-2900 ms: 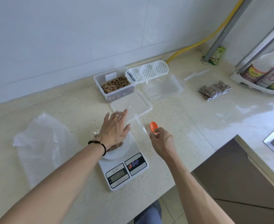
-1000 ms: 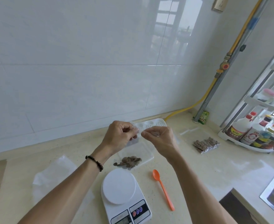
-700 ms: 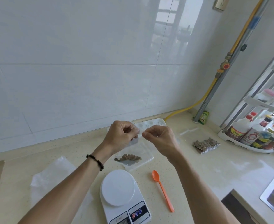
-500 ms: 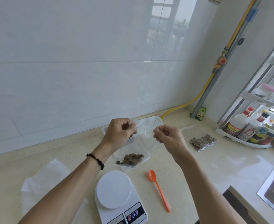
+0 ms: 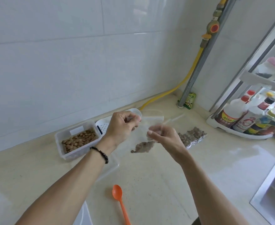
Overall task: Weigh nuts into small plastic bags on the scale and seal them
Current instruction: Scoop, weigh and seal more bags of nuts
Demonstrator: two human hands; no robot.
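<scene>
Above the counter point(image 5: 149, 179), both hands point(image 5: 122, 125) pinch a clear, unlabelled nut bag point(image 5: 141, 140).

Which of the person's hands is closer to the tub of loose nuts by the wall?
Left. The left hand is raised just right of the nut tub, pinching the small bag; the right hand pinches the bag's other side, farther right.
</scene>
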